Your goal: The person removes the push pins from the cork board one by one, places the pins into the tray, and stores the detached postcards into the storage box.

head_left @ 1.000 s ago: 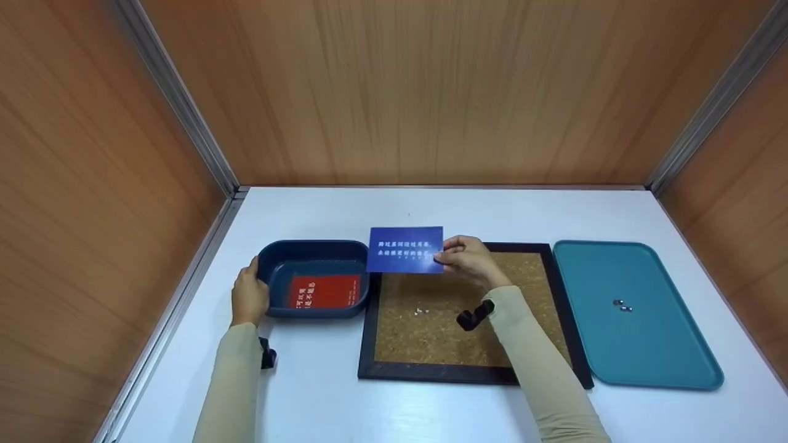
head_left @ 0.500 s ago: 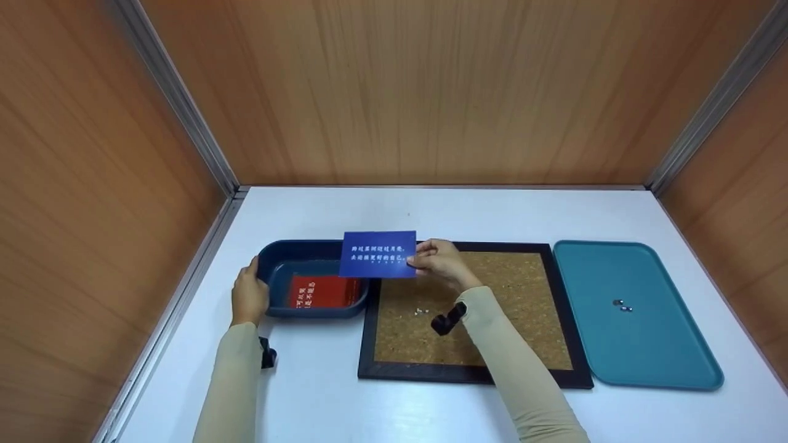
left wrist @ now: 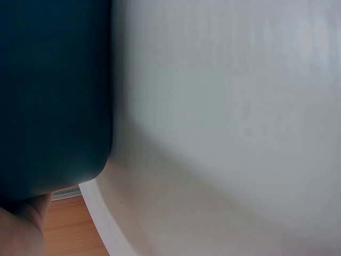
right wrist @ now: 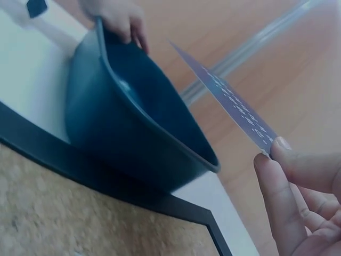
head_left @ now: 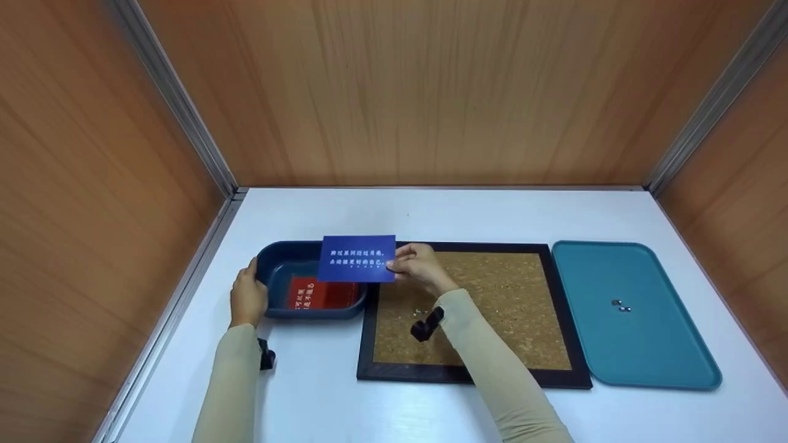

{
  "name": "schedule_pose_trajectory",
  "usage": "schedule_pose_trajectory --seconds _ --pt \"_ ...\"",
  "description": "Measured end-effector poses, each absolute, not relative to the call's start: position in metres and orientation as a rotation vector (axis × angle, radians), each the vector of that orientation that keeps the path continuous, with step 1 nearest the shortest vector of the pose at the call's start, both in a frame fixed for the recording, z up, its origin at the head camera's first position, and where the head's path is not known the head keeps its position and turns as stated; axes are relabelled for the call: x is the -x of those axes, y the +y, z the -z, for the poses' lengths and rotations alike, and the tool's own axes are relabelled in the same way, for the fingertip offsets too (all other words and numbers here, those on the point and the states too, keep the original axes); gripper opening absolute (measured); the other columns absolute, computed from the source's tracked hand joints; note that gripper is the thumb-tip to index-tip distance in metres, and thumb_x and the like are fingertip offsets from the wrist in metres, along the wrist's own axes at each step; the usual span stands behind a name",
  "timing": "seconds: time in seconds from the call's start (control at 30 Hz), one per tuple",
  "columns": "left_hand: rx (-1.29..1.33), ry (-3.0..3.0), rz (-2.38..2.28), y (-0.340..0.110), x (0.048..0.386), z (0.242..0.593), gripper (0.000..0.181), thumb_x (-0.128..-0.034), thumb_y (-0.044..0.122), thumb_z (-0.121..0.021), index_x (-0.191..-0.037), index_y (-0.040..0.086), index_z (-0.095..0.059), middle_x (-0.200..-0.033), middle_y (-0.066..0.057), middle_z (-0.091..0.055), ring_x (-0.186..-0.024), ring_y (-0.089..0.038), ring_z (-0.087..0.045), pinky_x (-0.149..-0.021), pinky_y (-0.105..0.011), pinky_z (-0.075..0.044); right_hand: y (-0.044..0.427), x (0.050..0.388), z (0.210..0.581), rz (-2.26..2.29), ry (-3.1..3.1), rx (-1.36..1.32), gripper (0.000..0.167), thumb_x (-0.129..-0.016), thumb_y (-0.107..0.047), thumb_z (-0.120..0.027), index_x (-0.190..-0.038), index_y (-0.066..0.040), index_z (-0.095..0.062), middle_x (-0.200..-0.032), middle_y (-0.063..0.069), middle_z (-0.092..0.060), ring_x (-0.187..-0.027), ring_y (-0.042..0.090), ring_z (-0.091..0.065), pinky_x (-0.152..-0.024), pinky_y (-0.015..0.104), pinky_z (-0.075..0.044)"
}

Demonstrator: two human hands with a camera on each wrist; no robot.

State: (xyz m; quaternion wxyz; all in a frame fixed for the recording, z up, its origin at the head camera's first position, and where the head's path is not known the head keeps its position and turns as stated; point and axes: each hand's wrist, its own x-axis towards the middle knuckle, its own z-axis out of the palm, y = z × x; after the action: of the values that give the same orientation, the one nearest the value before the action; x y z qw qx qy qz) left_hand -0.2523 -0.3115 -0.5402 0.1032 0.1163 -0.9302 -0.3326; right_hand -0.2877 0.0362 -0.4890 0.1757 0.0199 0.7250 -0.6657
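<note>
My right hand pinches a blue card with white writing by its right edge. The card hangs over the right part of a dark blue plastic basin; the right wrist view shows it apart from the rim, between thumb and fingertips. At the basin's left end my left hand grips the wall, some fingers over the rim. Inside the basin lies a red card with white writing, its upper right part hidden by the blue card. In the left wrist view only part of the left hand shows beside the basin.
A cork board with a black frame lies right of the basin, under my right forearm. Small shiny pins rest on it. Farther right, a teal tray holds a few small metallic pieces. Wooden walls enclose the white table.
My right hand has carried the blue card leftward and slightly toward me, from above the cork board's corner to over the basin. The left hand and basin have stayed in place.
</note>
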Motion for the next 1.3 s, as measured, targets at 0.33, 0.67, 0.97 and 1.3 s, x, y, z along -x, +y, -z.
schedule_pose_trajectory --seconds 0.33,0.67,0.97,1.3 --pt "-0.341 -2.72 1.019 -0.311 0.253 0.541 0.053 -0.0948 -0.004 -0.033 -0.148 -0.004 -0.03 -0.134 -0.034 -0.045 -0.129 -0.048 -0.041 -0.11 -0.055 -0.034 0.013 0.283 0.492 1.922 2.061 -0.047 0.028 -0.082 0.0 -0.073 -0.105 0.005 -0.058 -0.085 0.008 -0.064 -0.07 0.012 -0.064 -0.085 0.043 -0.057" --pt "-0.324 -2.711 0.991 -0.309 0.253 0.542 0.053 -0.0936 -0.005 -0.033 -0.146 -0.005 -0.032 -0.132 -0.035 -0.046 -0.126 -0.049 -0.043 -0.109 -0.055 -0.035 -0.002 0.279 0.497 1.945 2.078 -0.065 0.025 -0.083 0.001 -0.071 -0.104 0.005 -0.058 -0.083 0.006 -0.061 -0.068 0.011 -0.063 -0.065 0.025 -0.059" --pt "-0.318 -2.719 0.984 -0.31 0.253 0.542 0.054 -0.093 -0.004 -0.032 -0.147 -0.005 -0.032 -0.131 -0.036 -0.046 -0.124 -0.05 -0.045 -0.106 -0.056 -0.037 -0.016 0.275 0.495 1.949 2.07 -0.044 0.023 -0.083 0.003 -0.071 -0.103 0.005 -0.058 -0.085 0.009 -0.066 -0.072 0.013 -0.066 -0.068 0.027 -0.06" --pt "-0.338 -2.731 0.997 -0.31 0.253 0.54 0.054 -0.094 -0.005 -0.032 -0.148 -0.005 -0.03 -0.134 -0.035 -0.045 -0.127 -0.049 -0.043 -0.108 -0.056 -0.035 -0.034 0.279 0.497 1.939 2.081 -0.061 0.025 -0.082 0.004 -0.071 -0.103 0.006 -0.059 -0.082 0.007 -0.061 -0.065 0.012 -0.064 -0.064 0.025 -0.06"
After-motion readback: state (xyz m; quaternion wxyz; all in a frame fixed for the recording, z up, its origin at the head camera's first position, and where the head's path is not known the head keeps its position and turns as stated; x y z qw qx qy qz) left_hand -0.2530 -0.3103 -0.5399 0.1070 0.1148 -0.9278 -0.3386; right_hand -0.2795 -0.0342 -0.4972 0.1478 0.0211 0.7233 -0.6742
